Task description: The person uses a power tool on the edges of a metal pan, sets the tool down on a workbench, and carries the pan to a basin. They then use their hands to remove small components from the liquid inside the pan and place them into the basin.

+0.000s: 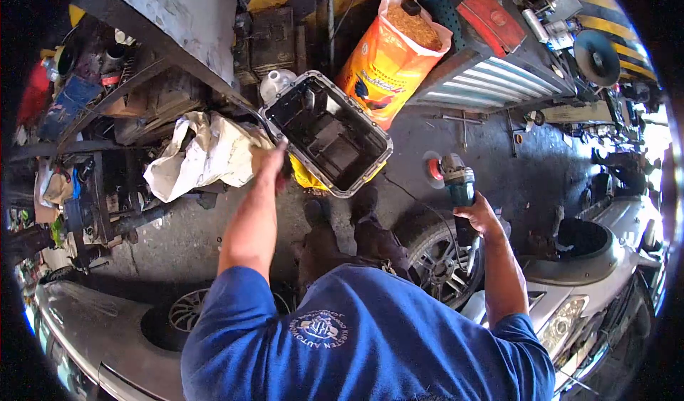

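My right hand (pixel 479 214) is wrapped around the body of an angle grinder (pixel 459 186), held out to the right with its reddish disc (pixel 434 168) towards the left. My left hand (pixel 268 163) grips the near left edge of a metal oil pan (pixel 380 167), thumb at the rim and the other fingers mostly hidden. The pan's open side faces up; its inside is dark and its flange has bolt holes. Something yellow (pixel 306 176) shows beneath the pan.
An orange sack (pixel 377 66) of shavings stands behind the pan. Crumpled pale sacking (pixel 203 155) lies to the left, below a metal bench (pixel 171 16). A wheel (pixel 438 255) and the grinder's cord (pixel 420 201) are near my legs. A red case (pixel 491 23) sits on a cabinet.
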`<action>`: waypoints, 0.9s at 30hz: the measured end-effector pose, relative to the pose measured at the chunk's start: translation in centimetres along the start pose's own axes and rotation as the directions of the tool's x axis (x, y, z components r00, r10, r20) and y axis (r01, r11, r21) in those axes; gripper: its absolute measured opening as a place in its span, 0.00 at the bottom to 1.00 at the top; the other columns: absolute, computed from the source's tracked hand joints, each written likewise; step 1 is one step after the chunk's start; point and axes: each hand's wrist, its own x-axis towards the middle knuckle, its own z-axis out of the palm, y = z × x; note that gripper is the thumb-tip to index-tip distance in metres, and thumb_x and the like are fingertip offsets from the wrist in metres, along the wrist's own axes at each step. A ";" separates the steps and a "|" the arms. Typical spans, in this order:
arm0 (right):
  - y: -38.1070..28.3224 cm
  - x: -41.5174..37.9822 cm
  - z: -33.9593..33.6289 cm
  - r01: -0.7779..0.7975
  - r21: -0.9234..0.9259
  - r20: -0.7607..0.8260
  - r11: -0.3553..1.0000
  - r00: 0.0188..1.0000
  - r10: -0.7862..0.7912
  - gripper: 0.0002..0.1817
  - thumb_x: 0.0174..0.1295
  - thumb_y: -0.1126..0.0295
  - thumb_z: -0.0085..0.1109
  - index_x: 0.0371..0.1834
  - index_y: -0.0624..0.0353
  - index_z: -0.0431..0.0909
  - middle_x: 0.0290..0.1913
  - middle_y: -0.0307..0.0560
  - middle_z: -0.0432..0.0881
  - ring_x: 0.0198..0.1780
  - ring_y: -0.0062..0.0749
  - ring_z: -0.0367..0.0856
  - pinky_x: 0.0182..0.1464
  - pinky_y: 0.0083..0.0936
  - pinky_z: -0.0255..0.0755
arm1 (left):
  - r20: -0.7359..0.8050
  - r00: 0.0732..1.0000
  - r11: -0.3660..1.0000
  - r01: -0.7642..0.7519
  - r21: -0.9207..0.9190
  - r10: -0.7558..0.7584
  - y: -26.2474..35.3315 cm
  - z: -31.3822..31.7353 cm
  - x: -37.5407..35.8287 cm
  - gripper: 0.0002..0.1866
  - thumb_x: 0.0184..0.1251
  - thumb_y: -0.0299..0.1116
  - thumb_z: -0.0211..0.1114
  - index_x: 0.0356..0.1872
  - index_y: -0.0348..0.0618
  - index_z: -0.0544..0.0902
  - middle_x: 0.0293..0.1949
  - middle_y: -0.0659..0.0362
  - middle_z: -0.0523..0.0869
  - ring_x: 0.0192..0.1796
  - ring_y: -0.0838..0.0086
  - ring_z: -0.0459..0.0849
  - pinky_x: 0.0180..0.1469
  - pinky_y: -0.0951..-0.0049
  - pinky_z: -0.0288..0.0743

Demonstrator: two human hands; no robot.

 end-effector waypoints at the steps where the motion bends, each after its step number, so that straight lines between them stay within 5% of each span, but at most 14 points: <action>1: -0.8 -0.4 0.4 -0.019 -0.025 0.000 1.000 1.000 0.019 0.37 0.44 0.67 0.83 0.58 0.66 0.74 0.46 0.46 0.85 0.48 0.32 0.81 0.58 0.31 0.73 | 0.114 0.993 1.000 -0.006 -0.028 0.010 -1.7 1.7 -2.0 0.41 0.56 0.61 0.75 0.58 0.33 0.81 0.56 0.43 0.87 0.56 0.54 0.87 0.58 0.59 0.80; 5: -3.3 -1.6 2.1 -0.013 0.044 0.034 0.999 0.999 0.011 0.35 0.43 0.68 0.81 0.56 0.65 0.75 0.46 0.44 0.83 0.47 0.30 0.78 0.56 0.32 0.73 | 0.519 0.848 0.983 -0.012 -0.185 0.108 -3.5 6.5 -9.5 0.42 0.51 0.55 0.82 0.62 0.37 0.79 0.60 0.49 0.85 0.63 0.57 0.83 0.65 0.64 0.75; 8: -3.3 -0.9 2.8 0.009 -0.072 0.012 0.997 1.000 -0.008 0.36 0.42 0.68 0.81 0.57 0.65 0.75 0.45 0.44 0.82 0.47 0.31 0.78 0.57 0.32 0.73 | 0.337 0.885 0.943 -0.263 -0.206 0.320 -3.6 10.2 -9.8 0.39 0.57 0.46 0.77 0.66 0.37 0.74 0.62 0.46 0.84 0.65 0.55 0.82 0.66 0.62 0.75; 14: -3.4 -0.7 3.6 0.033 -0.148 0.067 0.988 0.997 -0.023 0.37 0.43 0.69 0.81 0.58 0.66 0.75 0.46 0.44 0.82 0.48 0.30 0.78 0.57 0.31 0.73 | 0.453 0.876 0.987 -0.147 -0.071 0.164 -5.8 8.5 -6.5 0.38 0.53 0.45 0.77 0.65 0.41 0.75 0.59 0.43 0.85 0.63 0.51 0.83 0.64 0.59 0.77; 16: -4.6 -1.6 4.1 0.034 -0.167 0.071 0.985 0.997 -0.022 0.38 0.43 0.69 0.82 0.59 0.66 0.74 0.48 0.44 0.83 0.49 0.30 0.78 0.58 0.31 0.72 | 0.630 0.775 0.967 0.201 -0.159 -0.057 -1.5 1.7 -8.3 0.35 0.51 0.39 0.78 0.63 0.45 0.77 0.51 0.44 0.88 0.50 0.55 0.89 0.46 0.57 0.85; 17: -4.9 -2.0 4.5 0.029 -0.177 0.075 0.984 0.997 -0.016 0.38 0.43 0.69 0.82 0.60 0.67 0.74 0.48 0.44 0.83 0.50 0.30 0.78 0.58 0.31 0.72 | 0.676 0.736 0.977 0.166 -0.133 -0.033 -0.4 0.1 -7.6 0.33 0.52 0.35 0.77 0.62 0.45 0.78 0.48 0.45 0.89 0.45 0.57 0.90 0.39 0.57 0.86; 18: -4.5 -2.0 4.7 0.050 -0.190 0.086 0.980 0.996 -0.034 0.39 0.43 0.68 0.82 0.61 0.67 0.74 0.49 0.45 0.83 0.51 0.31 0.78 0.59 0.32 0.72 | 0.667 0.744 0.990 0.071 -0.124 0.030 -0.9 0.7 -5.9 0.32 0.53 0.33 0.76 0.62 0.45 0.79 0.48 0.44 0.89 0.49 0.56 0.90 0.48 0.57 0.85; 20: -3.7 -2.0 5.1 0.094 -0.222 0.109 0.970 0.991 -0.071 0.42 0.43 0.66 0.83 0.63 0.66 0.73 0.51 0.48 0.83 0.53 0.34 0.79 0.62 0.33 0.72 | 0.623 0.774 0.988 -0.156 0.016 0.113 -2.4 2.7 -2.0 0.34 0.52 0.38 0.78 0.63 0.42 0.78 0.51 0.44 0.88 0.54 0.57 0.89 0.57 0.60 0.82; 22: -3.9 -2.5 5.7 0.092 -0.213 0.152 0.973 0.986 -0.060 0.42 0.43 0.64 0.83 0.63 0.66 0.73 0.51 0.51 0.84 0.54 0.38 0.80 0.62 0.34 0.72 | 0.431 0.842 0.899 -0.417 0.136 0.325 -2.3 2.1 -1.8 0.48 0.49 0.53 0.82 0.68 0.37 0.71 0.61 0.45 0.84 0.63 0.53 0.83 0.65 0.58 0.76; 24: -2.2 -2.3 6.6 0.103 -0.274 0.156 0.956 0.986 -0.061 0.42 0.43 0.63 0.83 0.63 0.67 0.72 0.51 0.53 0.84 0.54 0.40 0.81 0.62 0.34 0.72 | 0.362 0.922 0.907 -0.266 0.328 0.139 0.8 -2.0 -4.6 0.49 0.50 0.56 0.81 0.69 0.40 0.69 0.60 0.44 0.84 0.61 0.51 0.84 0.62 0.57 0.78; 25: -3.9 -3.3 7.3 0.036 -0.252 0.168 0.967 0.986 0.007 0.42 0.43 0.62 0.83 0.62 0.68 0.72 0.52 0.56 0.84 0.55 0.43 0.82 0.63 0.35 0.72 | 0.195 0.934 0.886 -0.349 0.305 0.301 -0.4 -2.2 -5.3 0.40 0.54 0.57 0.79 0.61 0.40 0.77 0.53 0.42 0.87 0.55 0.50 0.86 0.59 0.59 0.80; 27: -3.6 -3.7 8.9 0.035 -0.311 0.157 0.950 0.988 0.015 0.40 0.43 0.65 0.82 0.60 0.67 0.73 0.49 0.51 0.83 0.52 0.36 0.80 0.59 0.34 0.73 | 0.449 0.860 0.916 -0.355 0.186 0.242 -1.1 -4.5 -6.3 0.32 0.57 0.53 0.78 0.54 0.39 0.81 0.46 0.45 0.89 0.49 0.55 0.88 0.54 0.61 0.81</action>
